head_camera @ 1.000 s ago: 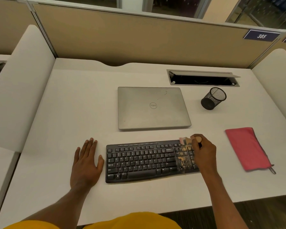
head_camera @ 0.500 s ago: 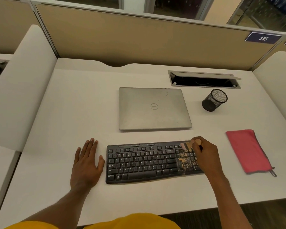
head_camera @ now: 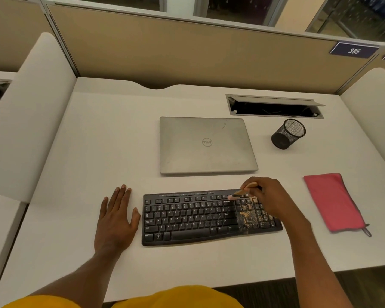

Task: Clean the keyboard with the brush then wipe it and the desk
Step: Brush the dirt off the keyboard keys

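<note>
The right hand is gripping a small wooden-handled brush, fingers curled round it, its pink bristles touching the far row toward the right end of the black keyboard, which is lying at the near middle of the white desk. The left hand is resting flat, fingers straight, just left of it. A closed silver laptop marked "Dell" is sitting beyond; a blue plate is showing "385".
</note>
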Demonstrator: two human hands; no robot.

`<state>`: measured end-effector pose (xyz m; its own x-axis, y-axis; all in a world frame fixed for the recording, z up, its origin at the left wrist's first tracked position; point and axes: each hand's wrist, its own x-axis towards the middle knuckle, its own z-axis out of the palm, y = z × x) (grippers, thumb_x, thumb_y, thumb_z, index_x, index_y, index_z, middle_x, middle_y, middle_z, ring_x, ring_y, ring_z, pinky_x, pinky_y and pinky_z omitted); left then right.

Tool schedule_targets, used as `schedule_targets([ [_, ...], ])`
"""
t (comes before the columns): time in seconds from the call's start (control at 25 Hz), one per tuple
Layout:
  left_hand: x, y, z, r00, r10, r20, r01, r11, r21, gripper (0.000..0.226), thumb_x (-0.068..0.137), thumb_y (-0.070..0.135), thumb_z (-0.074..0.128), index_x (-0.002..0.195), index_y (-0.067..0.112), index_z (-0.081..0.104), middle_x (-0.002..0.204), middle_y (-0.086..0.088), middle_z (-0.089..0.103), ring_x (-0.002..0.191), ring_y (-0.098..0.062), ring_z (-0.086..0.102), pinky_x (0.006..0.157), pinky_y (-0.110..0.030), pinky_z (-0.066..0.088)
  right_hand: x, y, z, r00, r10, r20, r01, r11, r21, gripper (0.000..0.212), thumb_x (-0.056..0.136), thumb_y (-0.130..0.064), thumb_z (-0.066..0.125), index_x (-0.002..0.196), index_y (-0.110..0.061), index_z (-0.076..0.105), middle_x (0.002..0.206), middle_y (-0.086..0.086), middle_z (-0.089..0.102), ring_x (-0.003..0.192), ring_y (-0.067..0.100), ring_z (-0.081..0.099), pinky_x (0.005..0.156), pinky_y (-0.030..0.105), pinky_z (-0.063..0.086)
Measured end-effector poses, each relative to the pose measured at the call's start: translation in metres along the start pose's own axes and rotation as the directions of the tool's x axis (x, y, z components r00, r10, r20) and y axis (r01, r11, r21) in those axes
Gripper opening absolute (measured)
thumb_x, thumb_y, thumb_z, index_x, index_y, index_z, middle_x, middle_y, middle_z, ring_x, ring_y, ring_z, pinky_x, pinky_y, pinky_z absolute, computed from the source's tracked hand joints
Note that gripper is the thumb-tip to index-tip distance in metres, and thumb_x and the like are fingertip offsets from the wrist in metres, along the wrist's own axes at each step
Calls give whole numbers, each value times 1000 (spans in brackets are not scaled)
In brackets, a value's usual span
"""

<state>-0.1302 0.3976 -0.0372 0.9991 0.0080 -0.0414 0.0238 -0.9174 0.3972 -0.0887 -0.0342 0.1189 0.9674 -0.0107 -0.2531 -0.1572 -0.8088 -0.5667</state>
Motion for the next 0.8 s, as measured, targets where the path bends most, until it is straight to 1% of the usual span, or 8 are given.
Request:
schedule_targets([
  [0.12,0,-1,1,1000,-5,7,5,1000,1,75,102,55,24,169,22,18,176,4,12,162,-7,-1,133,-42,4,-2,21,-16,999,32,-23,-35,992,-118,26,96,-18,61,83,-39,70,83,-15,71,81,8,64,74,38,55],
  [0.24,0,-1,1,1000,-6,9,6,1000,0,75,102,55,24,169,23,17,176,4,11,162,-8,-1,133,-42,4,-5,30,-25,996,49,-79,-65,976,-207,25,97,-20,60,82,-39,68,82,-12,71,79,11,64,66,33,50],
  [0.28,0,-1,2,1000,-3,7,3,1000,0,75,102,55,24,169,23,17,176,4,12,162,-8,-1,133,-43,4,-5,30,-25,993,47,-107,-68,976,-204,24,97,-20,59,83,-37,68,82,-11,71,78,11,64,65,31,48],
  [0.36,0,-2,2,1000,3,1,-3,1000,3,75,102,55,24,169,22,18,176,3,13,162,-8,0,133,-43,5,-2,28,-22,988,25,-156,-41,994,-97,21,97,-17,60,87,-32,70,84,-11,72,80,9,64,68,29,49],
  [0.48,-1,-2,2,1000,3,-5,-3,1000,6,74,102,55,24,168,21,18,176,3,13,162,-7,0,133,-43,6,1,23,-14,994,-20,-104,22,1000,20,23,97,-12,61,91,-31,73,88,-13,73,81,4,65,72,23,50],
  [0.56,-1,-1,3,1000,3,-4,-3,1000,4,74,102,55,23,168,22,18,175,3,14,162,-7,0,133,-43,7,1,29,-15,998,-21,-67,21,1000,3,26,97,-13,61,89,-34,73,87,-14,73,82,4,65,72,24,52],
  [0.64,0,-1,2,1000,-1,-6,1,1000,-3,75,102,56,23,168,22,18,175,3,14,162,-8,1,133,-43,7,2,41,-23,997,15,-74,-19,998,-55,28,97,-14,60,85,-36,71,84,-14,73,79,7,66,71,32,54],
  [0.8,-1,-1,2,1000,-2,-7,2,1000,1,75,102,55,24,168,21,18,175,4,14,162,-8,1,133,-42,5,-1,53,-39,978,89,-189,-114,985,-126,26,98,-14,58,85,-34,68,73,-10,69,72,12,65,66,36,53],
])
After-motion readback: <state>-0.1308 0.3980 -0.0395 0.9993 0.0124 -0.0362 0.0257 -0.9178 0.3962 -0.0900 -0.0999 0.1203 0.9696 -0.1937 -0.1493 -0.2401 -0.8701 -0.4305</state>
